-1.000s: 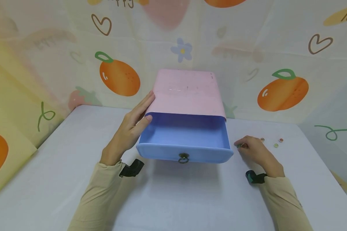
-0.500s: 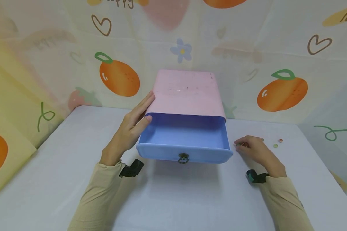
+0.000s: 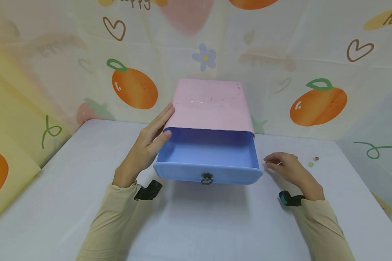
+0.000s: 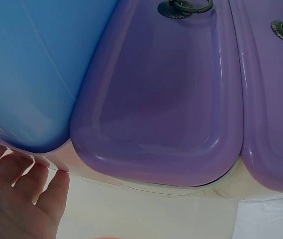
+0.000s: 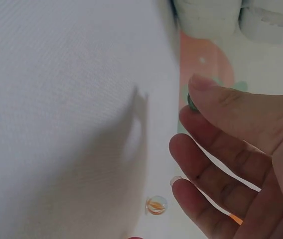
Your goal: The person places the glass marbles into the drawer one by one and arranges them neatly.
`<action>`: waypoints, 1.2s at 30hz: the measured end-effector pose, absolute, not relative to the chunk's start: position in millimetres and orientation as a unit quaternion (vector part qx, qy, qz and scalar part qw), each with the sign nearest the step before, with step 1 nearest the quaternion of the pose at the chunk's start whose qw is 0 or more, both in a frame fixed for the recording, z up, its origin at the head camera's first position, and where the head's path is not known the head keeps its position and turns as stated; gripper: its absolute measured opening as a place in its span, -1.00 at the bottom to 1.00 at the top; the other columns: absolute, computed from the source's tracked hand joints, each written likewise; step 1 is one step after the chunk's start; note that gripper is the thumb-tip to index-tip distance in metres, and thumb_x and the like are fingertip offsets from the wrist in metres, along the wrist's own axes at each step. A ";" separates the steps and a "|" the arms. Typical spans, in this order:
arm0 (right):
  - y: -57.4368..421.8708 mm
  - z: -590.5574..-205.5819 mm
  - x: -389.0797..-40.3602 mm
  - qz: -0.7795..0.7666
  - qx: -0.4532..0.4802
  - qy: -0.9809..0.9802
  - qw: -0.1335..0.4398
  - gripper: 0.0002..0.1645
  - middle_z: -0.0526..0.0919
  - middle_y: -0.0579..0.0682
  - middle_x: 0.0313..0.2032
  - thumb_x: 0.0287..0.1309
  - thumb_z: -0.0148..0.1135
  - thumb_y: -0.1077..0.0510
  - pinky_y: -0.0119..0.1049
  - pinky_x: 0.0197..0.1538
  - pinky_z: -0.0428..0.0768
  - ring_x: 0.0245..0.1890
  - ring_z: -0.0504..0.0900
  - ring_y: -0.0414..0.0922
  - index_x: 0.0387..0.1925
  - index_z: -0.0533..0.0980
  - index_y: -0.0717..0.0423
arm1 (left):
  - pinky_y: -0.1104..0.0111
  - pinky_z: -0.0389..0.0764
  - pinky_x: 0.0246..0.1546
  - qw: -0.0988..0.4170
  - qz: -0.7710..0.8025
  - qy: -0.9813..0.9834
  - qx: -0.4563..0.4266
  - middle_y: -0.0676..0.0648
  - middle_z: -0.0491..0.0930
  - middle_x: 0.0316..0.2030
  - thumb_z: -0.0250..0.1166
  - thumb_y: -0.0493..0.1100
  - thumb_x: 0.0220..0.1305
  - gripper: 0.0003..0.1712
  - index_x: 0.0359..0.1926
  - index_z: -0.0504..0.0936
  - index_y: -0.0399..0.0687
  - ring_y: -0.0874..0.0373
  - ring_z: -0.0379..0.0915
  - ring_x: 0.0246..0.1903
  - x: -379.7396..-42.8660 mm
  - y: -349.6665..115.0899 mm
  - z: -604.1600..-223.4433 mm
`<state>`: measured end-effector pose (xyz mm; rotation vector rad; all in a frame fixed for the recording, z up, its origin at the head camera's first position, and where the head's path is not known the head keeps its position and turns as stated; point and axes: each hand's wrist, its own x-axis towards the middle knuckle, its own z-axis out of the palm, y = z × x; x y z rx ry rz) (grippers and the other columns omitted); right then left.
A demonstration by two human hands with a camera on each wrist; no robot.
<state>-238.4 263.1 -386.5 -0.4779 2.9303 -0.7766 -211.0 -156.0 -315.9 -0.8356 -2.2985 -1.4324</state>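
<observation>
A drawer cabinet with a pink top (image 3: pixel 212 108) stands mid-table, its upper blue drawer (image 3: pixel 209 172) pulled out, with a ring pull on the front. My left hand (image 3: pixel 143 145) rests against the cabinet's left side, fingers extended along the pink wall. The left wrist view shows purple drawers (image 4: pixel 166 94) below, closed. To the right of the cabinet, my right hand (image 3: pixel 287 166) pinches a small dark green marble (image 5: pixel 192 102) between thumb and index finger. The marble is mostly covered by the thumb. The other fingers are spread and loosely bent.
Beyond my right hand lie a reddish marble (image 3: pixel 316 158) and a yellow-green marble (image 3: pixel 310 164). A clear marble with orange swirls (image 5: pixel 156 205) shows in the right wrist view. A fruit-printed cloth (image 3: pixel 202 36) hangs behind the white table (image 3: pixel 196 224).
My right hand has shifted slightly, its fingertips turning with the green marble, and covers more of a marble behind it. The left hand and the drawer hold still.
</observation>
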 end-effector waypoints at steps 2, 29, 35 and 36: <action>263.2 -386.0 -238.3 -0.253 -0.159 0.954 0.035 -0.71 0.72 0.22 -0.14 0.25 0.26 0.25 0.14 0.05 0.64 -0.14 0.66 0.11 -0.02 0.63 0.30 | 0.47 0.12 0.49 0.154 -0.498 -0.802 -0.291 0.04 0.04 0.56 -0.02 -0.26 0.46 -0.35 0.53 0.16 0.01 0.24 -0.06 0.54 -210.9 -156.0 -316.0; 258.7 -358.0 -225.5 -0.251 -0.182 0.950 -0.027 -0.69 0.73 0.21 -0.14 0.23 0.30 0.26 0.03 -0.06 0.66 -0.16 0.64 0.09 -0.01 0.62 0.31 | 0.55 0.10 0.47 0.158 -0.502 -0.797 -0.297 0.04 0.05 0.55 -0.02 -0.27 0.46 -0.35 0.52 0.17 -0.01 0.23 -0.06 0.54 -212.3 -156.0 -317.0; 258.0 -351.2 -220.7 -0.252 -0.192 0.947 -0.050 -0.70 0.72 0.22 -0.11 0.22 0.30 0.28 0.22 0.03 0.62 -0.13 0.65 0.14 -0.01 0.62 0.30 | 0.56 0.11 0.47 0.158 -0.502 -0.796 -0.297 0.03 0.06 0.55 -0.01 -0.28 0.45 -0.35 0.52 0.17 -0.01 0.23 -0.06 0.54 -211.6 -155.8 -316.9; 257.9 -350.2 -220.0 -0.254 -0.191 0.947 -0.052 -0.70 0.72 0.23 -0.10 0.23 0.29 0.28 0.23 0.04 0.62 -0.12 0.65 0.15 -0.01 0.61 0.30 | 0.56 0.11 0.47 0.158 -0.502 -0.796 -0.297 0.02 0.06 0.55 -0.01 -0.28 0.45 -0.35 0.52 0.17 -0.02 0.22 -0.06 0.54 -211.5 -155.8 -317.0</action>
